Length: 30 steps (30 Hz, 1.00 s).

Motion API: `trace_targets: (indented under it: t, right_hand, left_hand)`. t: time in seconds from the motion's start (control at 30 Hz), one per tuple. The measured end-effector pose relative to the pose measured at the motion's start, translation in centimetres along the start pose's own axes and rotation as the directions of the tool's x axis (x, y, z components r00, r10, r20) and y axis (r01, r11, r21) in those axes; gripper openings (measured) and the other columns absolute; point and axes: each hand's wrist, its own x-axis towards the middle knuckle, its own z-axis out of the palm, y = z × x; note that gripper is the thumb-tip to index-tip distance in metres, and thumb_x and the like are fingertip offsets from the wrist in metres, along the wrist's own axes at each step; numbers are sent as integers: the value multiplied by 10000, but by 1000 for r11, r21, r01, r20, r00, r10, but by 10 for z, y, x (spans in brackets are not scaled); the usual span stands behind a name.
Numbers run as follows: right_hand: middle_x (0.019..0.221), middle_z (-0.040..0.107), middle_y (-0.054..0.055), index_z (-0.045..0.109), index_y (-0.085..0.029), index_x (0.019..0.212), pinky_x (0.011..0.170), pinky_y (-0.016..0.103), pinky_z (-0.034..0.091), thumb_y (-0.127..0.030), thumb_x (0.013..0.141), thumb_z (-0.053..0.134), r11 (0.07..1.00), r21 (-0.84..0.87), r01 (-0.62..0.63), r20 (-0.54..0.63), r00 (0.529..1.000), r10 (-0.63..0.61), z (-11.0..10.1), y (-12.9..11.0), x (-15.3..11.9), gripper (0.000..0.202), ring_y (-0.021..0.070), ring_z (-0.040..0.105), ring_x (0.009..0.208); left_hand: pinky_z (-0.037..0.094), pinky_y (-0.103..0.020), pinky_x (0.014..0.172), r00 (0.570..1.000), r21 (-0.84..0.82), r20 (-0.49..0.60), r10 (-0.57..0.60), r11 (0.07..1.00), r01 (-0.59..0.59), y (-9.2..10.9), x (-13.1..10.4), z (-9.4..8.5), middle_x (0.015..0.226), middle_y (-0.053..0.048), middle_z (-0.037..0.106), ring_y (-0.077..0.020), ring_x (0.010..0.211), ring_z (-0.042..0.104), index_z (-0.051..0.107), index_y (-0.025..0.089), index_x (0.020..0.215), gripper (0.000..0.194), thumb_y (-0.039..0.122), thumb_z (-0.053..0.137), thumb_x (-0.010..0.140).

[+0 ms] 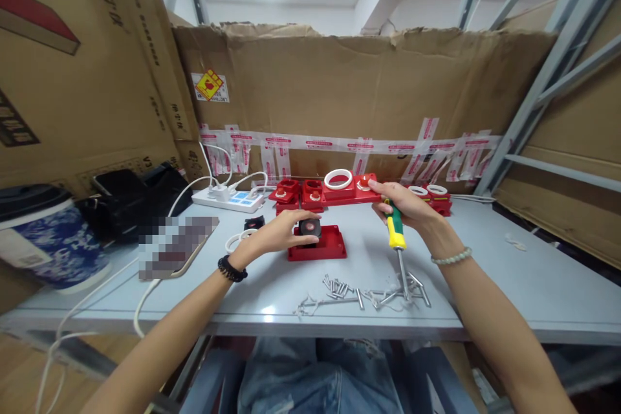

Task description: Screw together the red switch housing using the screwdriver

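Note:
My left hand (284, 231) pinches a round black part (310, 228) over the left side of an open red box (334, 247) on the table. With my right hand (398, 200), I hold a screwdriver (396, 226) with a green and yellow handle, its shaft pointing down. The same hand's thumb and fingertips also grip the right end of a red panel (345, 193), which bears a white ring (338, 179) and a round red knob. Below the hands, loose screws (338, 286) and metal rods (385, 301) lie near the table's front edge.
Behind the hands stand red assemblies (314, 194) and a power strip (235, 199) with white cables. On the left are a phone (194, 249), a patterned cup (58, 239), a black bag (130, 200) and white rings (233, 242). Cardboard (363, 90) walls the back.

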Motion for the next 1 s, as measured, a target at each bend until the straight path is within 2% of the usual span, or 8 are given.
trace_targets:
  t: [0.17, 0.3, 0.43, 0.5, 0.6, 0.77, 0.9, 1.0]
  right_hand:
    - [338, 336, -87, 357, -201, 512, 355, 198, 303, -557, 728, 588, 1000, -5, -8, 42, 999, 8, 1, 3, 3, 476, 55, 380, 319]
    - [338, 346, -88, 378, -195, 520, 350, 196, 316, -530, 737, 596, 1000, 28, -1, 51, 999, 0, -1, 7, 5, 456, 62, 404, 314]
    - [341, 367, -77, 380, -192, 501, 345, 203, 324, -538, 736, 593, 999, 33, -11, 68, 998, 8, -1, 13, 9, 470, 66, 409, 318]
    - [342, 367, -77, 386, -189, 498, 348, 203, 329, -541, 734, 594, 1000, 24, -19, 77, 997, 17, 0, 14, 10, 472, 65, 403, 322]
    - [340, 361, -80, 387, -186, 494, 358, 193, 331, -536, 727, 604, 999, 18, -29, 79, 997, 28, 1, 14, 11, 473, 56, 392, 326]
    - [340, 370, -79, 387, -183, 497, 370, 184, 334, -539, 728, 602, 1000, 4, -21, 96, 995, 20, 0, 15, 12, 476, 52, 394, 322]
    - [349, 386, -70, 399, -173, 482, 379, 181, 347, -537, 747, 583, 1000, -25, -15, 108, 994, 18, -2, 18, 12, 487, 46, 401, 320]
    - [339, 377, -69, 395, -174, 470, 375, 183, 338, -532, 753, 580, 1000, -26, -13, 105, 994, 15, -3, 19, 13, 492, 44, 389, 316]
  left_hand:
    - [452, -316, 826, 994, -60, -109, -20, 998, 14, 0, -2, -6, 1104, -52, 644, -228, 958, 589, 562, 229, 1178, 502, 504, 591, 760]
    - [455, -304, 788, 949, -22, -278, -149, 989, 149, -21, -17, -26, 1096, -66, 645, -236, 942, 589, 603, 195, 1103, 494, 539, 577, 749]
    - [451, -320, 731, 922, 83, -218, -319, 936, 343, -57, -36, -45, 923, -60, 685, -249, 833, 605, 662, 188, 942, 451, 572, 576, 722]
    - [450, -320, 731, 911, 103, -188, -366, 915, 389, -73, -43, -50, 889, -57, 687, -251, 817, 606, 673, 185, 886, 446, 585, 567, 719]
    - [446, -318, 735, 899, 120, -201, -389, 901, 417, -88, -45, -49, 884, -62, 683, -252, 814, 604, 669, 185, 885, 470, 608, 549, 718]
    - [445, -324, 770, 890, 136, -189, -416, 886, 443, -100, -42, -43, 958, -89, 672, -264, 878, 601, 638, 175, 950, 549, 655, 511, 715]
    - [432, -362, 840, 866, 147, -244, -437, 865, 479, -101, -44, -45, 1065, -138, 642, -303, 967, 586, 612, 136, 1013, 635, 679, 498, 704]
    - [400, -383, 913, 900, 139, -222, -376, 901, 411, -92, -42, -46, 1138, -137, 616, -307, 1047, 553, 615, 152, 1037, 612, 660, 511, 712]
